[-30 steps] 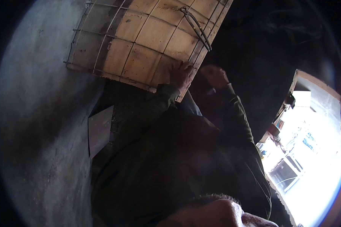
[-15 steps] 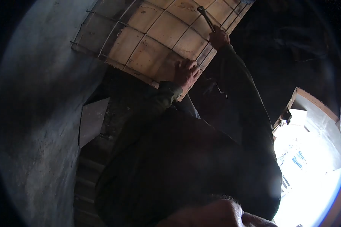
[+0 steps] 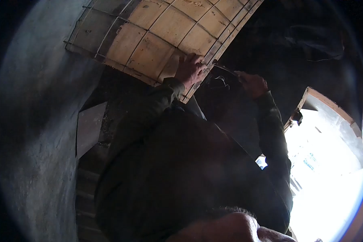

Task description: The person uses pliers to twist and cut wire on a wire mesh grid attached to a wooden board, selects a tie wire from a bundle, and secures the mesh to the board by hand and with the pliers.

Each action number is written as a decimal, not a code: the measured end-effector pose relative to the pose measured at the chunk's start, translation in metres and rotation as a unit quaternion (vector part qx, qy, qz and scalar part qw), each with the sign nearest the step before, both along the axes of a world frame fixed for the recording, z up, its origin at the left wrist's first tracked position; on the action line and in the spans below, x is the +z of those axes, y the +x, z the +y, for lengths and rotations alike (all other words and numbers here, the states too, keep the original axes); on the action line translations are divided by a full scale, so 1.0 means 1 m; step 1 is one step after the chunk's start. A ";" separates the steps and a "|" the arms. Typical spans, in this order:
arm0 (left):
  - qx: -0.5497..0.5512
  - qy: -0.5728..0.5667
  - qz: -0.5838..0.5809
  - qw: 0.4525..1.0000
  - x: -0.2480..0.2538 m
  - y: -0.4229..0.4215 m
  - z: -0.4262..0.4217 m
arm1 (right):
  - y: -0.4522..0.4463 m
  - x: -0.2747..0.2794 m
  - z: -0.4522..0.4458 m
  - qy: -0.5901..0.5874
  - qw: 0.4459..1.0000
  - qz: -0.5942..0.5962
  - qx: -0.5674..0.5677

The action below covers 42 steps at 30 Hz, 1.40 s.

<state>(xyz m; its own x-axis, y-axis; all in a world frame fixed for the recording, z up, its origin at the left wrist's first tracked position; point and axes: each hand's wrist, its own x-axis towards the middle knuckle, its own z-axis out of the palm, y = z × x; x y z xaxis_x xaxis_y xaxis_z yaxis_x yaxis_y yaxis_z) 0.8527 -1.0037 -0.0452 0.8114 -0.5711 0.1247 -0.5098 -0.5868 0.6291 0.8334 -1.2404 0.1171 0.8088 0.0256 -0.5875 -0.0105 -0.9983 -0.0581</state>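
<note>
My right hand [image 3: 253,84] is closed on the handles of a slim metal tool that looks like pincers [image 3: 226,69]. The tool's small dark head meets the long edge of a wooden panel [image 3: 165,23] covered with wire mesh [image 3: 151,30]. My left hand [image 3: 189,71] rests at that same edge, fingers bent and drawn together close to the tool's head. Whatever the left fingertips pinch is too small to make out. Thin loose wire [image 3: 222,80] dangles just below the tool.
A rough grey wall [image 3: 36,121] runs down the left side, with a pale flat board [image 3: 91,128] beside it. Dark steps [image 3: 86,201] show below. At the right, bright light fills a wood-framed opening [image 3: 330,103].
My right hand has swung down and outward, bringing the tool from above the mesh to the panel's edge near my left hand. The left fingers, spread earlier, have drawn together.
</note>
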 end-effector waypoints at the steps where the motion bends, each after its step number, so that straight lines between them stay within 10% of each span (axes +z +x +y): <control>1: -0.007 -0.015 0.005 1.000 -0.001 0.003 0.000 | -0.004 0.000 0.002 -0.041 0.999 0.005 0.020; 13: -0.017 -0.053 0.016 0.998 0.003 0.012 0.005 | -0.028 -0.025 0.021 -0.178 0.950 -0.163 0.199; 29: -0.037 -0.097 0.026 0.994 -0.011 0.014 0.004 | -0.026 -0.007 0.055 -0.250 0.948 -0.075 0.181; 38: 0.019 -0.141 0.021 0.990 -0.014 0.012 0.002 | -0.004 -0.013 0.041 -0.190 0.972 0.074 0.114; 42: 0.014 -0.146 -0.012 0.989 -0.004 0.009 0.007 | -0.008 -0.056 -0.008 0.018 0.991 0.132 -0.019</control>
<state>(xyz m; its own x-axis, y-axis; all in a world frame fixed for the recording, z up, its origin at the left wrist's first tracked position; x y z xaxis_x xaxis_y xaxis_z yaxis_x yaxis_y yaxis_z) 0.8622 -0.9971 -0.0489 0.8208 -0.4858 0.3005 -0.5129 -0.3952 0.7621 0.8255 -1.2480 0.0610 0.6273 0.0232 -0.7784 -0.0679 -0.9941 -0.0844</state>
